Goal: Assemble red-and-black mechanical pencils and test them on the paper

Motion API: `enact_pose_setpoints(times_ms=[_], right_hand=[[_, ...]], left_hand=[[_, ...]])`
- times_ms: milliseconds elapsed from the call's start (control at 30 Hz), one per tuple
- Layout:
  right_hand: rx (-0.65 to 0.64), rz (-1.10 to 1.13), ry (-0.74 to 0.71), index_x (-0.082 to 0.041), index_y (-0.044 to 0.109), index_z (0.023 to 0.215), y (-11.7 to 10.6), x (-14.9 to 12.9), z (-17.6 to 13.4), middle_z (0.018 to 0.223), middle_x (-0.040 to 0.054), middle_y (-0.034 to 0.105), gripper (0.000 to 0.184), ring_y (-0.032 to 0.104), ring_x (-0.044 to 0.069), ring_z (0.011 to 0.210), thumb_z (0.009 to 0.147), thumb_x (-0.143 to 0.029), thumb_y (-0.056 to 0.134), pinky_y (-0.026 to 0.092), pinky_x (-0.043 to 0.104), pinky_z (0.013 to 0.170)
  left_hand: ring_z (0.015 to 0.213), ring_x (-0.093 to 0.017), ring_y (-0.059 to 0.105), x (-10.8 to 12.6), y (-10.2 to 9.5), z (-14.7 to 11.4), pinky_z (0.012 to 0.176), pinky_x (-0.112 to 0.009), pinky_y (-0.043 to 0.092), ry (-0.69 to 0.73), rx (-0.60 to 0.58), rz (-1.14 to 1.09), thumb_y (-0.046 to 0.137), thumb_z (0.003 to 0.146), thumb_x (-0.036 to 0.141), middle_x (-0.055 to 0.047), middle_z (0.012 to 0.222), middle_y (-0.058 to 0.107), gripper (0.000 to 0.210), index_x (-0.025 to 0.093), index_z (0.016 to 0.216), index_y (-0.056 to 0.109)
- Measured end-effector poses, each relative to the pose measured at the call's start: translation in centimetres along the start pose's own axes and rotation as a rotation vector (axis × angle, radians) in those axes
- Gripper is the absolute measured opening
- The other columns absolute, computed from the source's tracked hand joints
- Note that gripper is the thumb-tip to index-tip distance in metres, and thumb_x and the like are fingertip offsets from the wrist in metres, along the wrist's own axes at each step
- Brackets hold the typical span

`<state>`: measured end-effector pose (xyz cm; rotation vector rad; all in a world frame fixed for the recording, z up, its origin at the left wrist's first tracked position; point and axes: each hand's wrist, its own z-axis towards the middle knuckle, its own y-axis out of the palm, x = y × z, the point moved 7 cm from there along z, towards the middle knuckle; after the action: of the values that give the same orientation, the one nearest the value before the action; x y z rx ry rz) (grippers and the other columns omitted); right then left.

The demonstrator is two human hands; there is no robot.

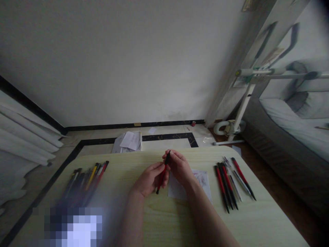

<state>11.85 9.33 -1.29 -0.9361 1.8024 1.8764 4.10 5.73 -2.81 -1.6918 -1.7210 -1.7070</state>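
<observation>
We see both hands meeting over the middle of the worktop [164,223], sharing one red-and-black pen [161,179]. The pen is held slantwise, its far end leaning right and its near end pointing left toward us. Our left hand [152,177] is curled closed around the red barrel, thumb on top; our right hand [180,167] is closed too, its thumb and fingers pinched about the black far end. Partly under the right wrist, a scribbled sheet of paper [176,190] lies flat on the worktop.

To the right of it we have a loose row of pens [229,185], several red and black, with slimmer pale ones among them, all pointing roughly near and far. On the left lies a bundle of pens [92,176], one yellow and one red at its right side, its near part blurred. A pixelated patch covers the near left corner.

Beyond the worktop's far edge, papers [130,140] are piled on the floor [167,143], and a small red can [193,123] stands by the wall [141,68]. A white curtain [23,137] hangs at the far left
</observation>
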Motion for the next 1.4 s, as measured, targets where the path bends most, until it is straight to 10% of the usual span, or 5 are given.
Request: enact_pose_setpoints(times_ms=[233, 1400], right_hand=[[0.012, -0.01, -0.006, -0.014, 0.06, 0.083, -0.4, 0.1, 0.0, 0.073, 0.0038, 0.06, 0.015, 0.049, 0.007, 0.051, 0.076, -0.027, 0.06, 0.038, 0.017, 0.042], [0.103, -0.169, 0.011, -0.015, 0.054, 0.076, -1.5, 0.5, 0.1, 0.063, -0.0007, 0.057, 0.025, 0.046, 0.006, 0.037, 0.069, -0.037, 0.065, 0.035, 0.017, 0.032]], left_hand=[[0.037, -0.003, 0.033, -0.2, -0.3, 0.1, 0.037, -0.018, 0.02, 0.008, -0.01, -0.002, 0.046, 0.081, 0.033, 0.0, 0.058, 0.048, 0.022, 0.013, 0.086, 0.053], [0.044, -0.011, 0.052, 0.1, 0.5, -0.1, 0.04, -0.023, 0.039, -0.009, -0.02, 0.011, 0.05, 0.079, 0.031, -0.004, 0.064, 0.056, 0.02, 0.012, 0.083, 0.054]])
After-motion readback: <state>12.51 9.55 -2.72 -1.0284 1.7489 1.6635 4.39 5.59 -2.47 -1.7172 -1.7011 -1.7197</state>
